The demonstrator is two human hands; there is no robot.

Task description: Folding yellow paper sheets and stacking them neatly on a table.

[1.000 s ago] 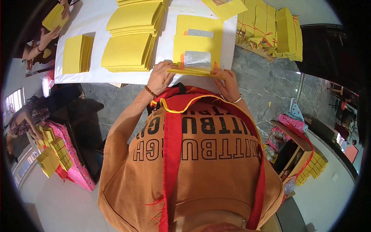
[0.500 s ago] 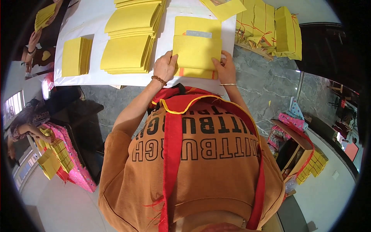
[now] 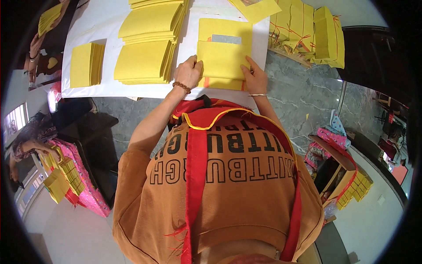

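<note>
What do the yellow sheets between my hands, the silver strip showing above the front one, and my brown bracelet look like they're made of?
Yellow sheets: probably matte paper, judging by their thin, flat look and straight edges. Silver strip: perhaps foil or foil-faced paper, from its grey, metallic look. Brown bracelet: rounded beads, possibly wood; too small to be sure.

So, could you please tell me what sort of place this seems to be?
Probably a small paper-goods workshop: yellow stacks lie on a white table, red-tied bundles are to its right, and another person's hand is by more yellow sheets at upper left.
</note>
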